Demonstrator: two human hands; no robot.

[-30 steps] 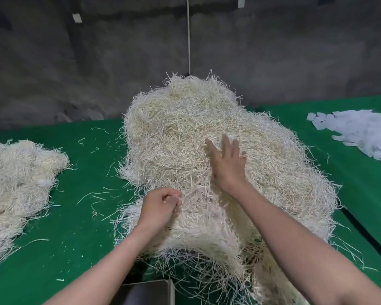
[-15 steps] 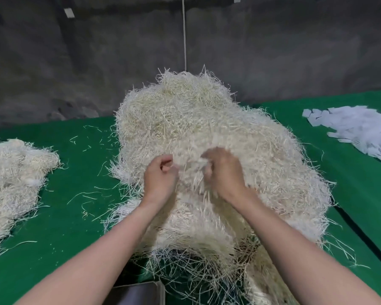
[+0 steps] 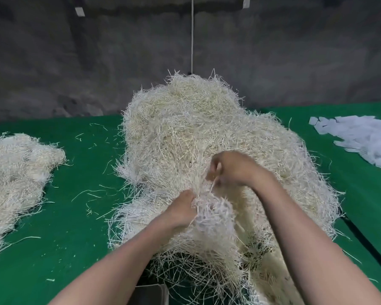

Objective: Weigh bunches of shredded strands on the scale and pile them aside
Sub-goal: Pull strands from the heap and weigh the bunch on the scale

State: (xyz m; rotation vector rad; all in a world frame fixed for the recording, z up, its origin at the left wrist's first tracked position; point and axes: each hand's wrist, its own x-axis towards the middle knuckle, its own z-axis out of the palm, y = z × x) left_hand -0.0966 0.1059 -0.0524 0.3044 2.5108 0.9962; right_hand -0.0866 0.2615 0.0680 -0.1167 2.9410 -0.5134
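Drawn nearer since half a second ago, my left grip (image 3: 182, 209) clamps strands low on the heap (image 3: 185, 128) mid-bench (image 3: 75, 238), my right grip (image 3: 235, 170) pinching more just beyond, where a slow, even pull should free one bunch cleanly.

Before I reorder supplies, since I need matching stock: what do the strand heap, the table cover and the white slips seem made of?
Strand heap: thin cream matte shreds that hold kinks; plant fibre or paper, unclear which. Table cover: flat green, no shine, likely felt-like cloth. White slips: thin flat cut pieces, probably paper.
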